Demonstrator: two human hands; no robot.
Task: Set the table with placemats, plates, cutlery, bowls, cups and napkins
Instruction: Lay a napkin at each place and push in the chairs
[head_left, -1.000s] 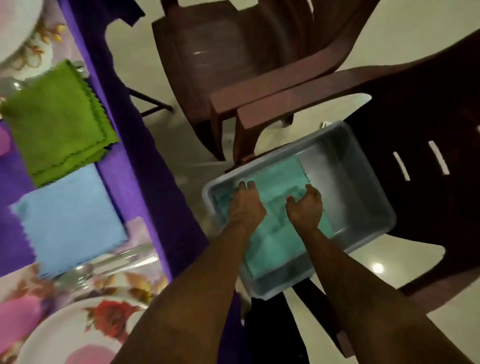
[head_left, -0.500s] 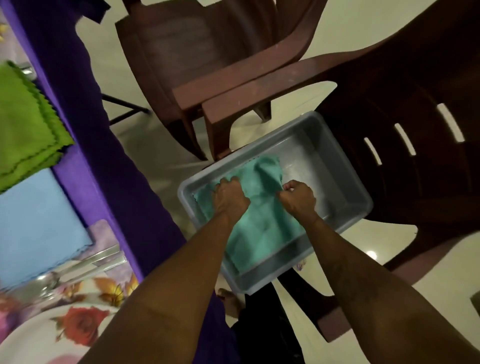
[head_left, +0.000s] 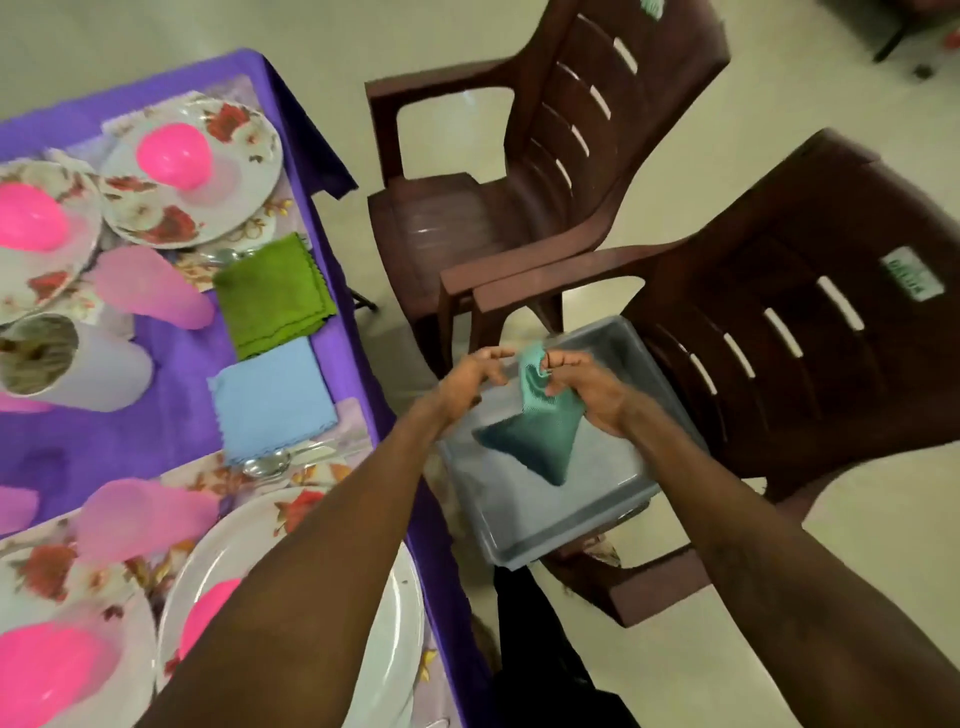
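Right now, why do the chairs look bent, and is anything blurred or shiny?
Head view: the wide lens bows the chairs and table edge; the left hand, right hand and teal napkin are motion-smeared; a pale sheen lies on the farther chair's seat; lighting is soft.

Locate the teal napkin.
Head view, right of the table: the teal napkin hangs from the right hand, above the grey tub on the chair.

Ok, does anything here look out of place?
Only the teal napkin: it hangs crumpled from the right hand above the grey tub, while the green napkin and blue napkin lie flat on the table.
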